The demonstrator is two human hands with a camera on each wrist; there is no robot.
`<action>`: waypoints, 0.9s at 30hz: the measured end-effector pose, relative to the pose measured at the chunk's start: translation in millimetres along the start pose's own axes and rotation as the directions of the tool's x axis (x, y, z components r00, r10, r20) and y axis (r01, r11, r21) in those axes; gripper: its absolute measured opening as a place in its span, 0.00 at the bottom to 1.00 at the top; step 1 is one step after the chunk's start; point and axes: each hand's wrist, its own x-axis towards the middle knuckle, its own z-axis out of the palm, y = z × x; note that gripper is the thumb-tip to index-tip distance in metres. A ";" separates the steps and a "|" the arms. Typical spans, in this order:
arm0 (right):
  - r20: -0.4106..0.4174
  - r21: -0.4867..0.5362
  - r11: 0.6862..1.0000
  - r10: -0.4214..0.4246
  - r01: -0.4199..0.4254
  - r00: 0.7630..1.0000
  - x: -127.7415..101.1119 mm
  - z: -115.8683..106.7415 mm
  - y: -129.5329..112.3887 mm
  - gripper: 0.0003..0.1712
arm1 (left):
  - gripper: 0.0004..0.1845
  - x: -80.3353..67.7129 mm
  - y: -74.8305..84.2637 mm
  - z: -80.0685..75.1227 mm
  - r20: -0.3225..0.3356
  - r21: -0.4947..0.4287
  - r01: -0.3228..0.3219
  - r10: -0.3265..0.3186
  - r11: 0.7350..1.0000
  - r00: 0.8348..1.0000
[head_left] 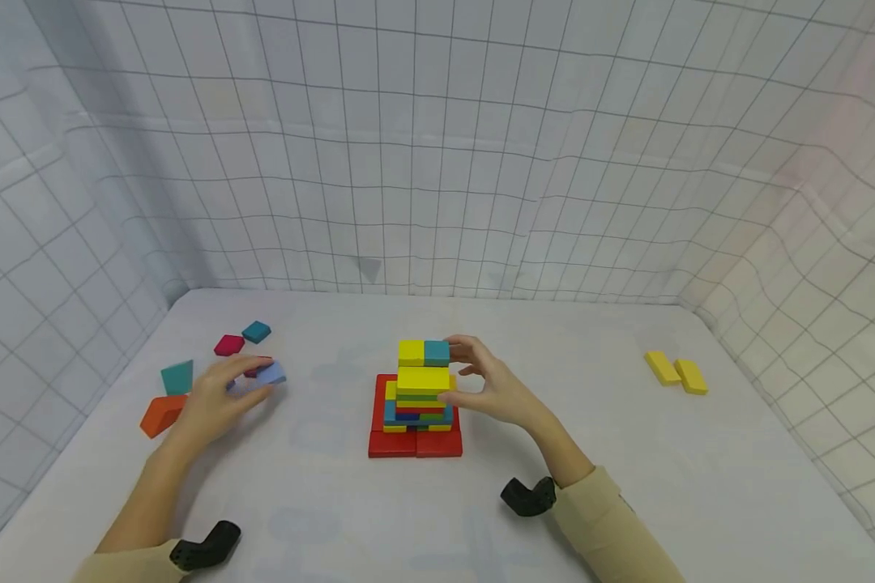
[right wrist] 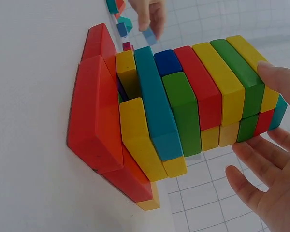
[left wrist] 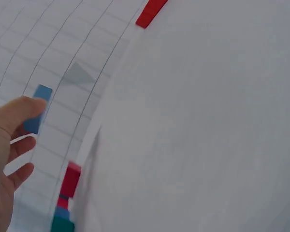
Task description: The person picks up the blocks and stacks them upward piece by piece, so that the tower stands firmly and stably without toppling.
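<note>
Head view: the left hand pinches a small pale-blue rectangular wooden block, rigid and light, best held by its long edges, left of the layered multicoloured wooden block tower, which looks easily toppled. The right hand steadies the tower's upper layers, fingers spread.

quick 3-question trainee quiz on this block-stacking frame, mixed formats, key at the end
1. True or false: the left hand holds a light blue block.
2. Multiple choice: what lies at the far right of the table? A) two yellow blocks B) an orange wedge C) a red cube
3. Fill in: the right hand touches the block tower, whose bottom layer is ____ in colour.

Key: 1 true; 2 A, the two yellow blocks; 3 red.
</note>
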 end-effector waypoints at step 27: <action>0.002 -0.003 0.999 -0.032 0.032 0.999 2.0 -0.9 1.3 0.37 | 0.20 46.9 134.4 68.0 0.087 -0.222 -0.312 0.338 0.924 0.937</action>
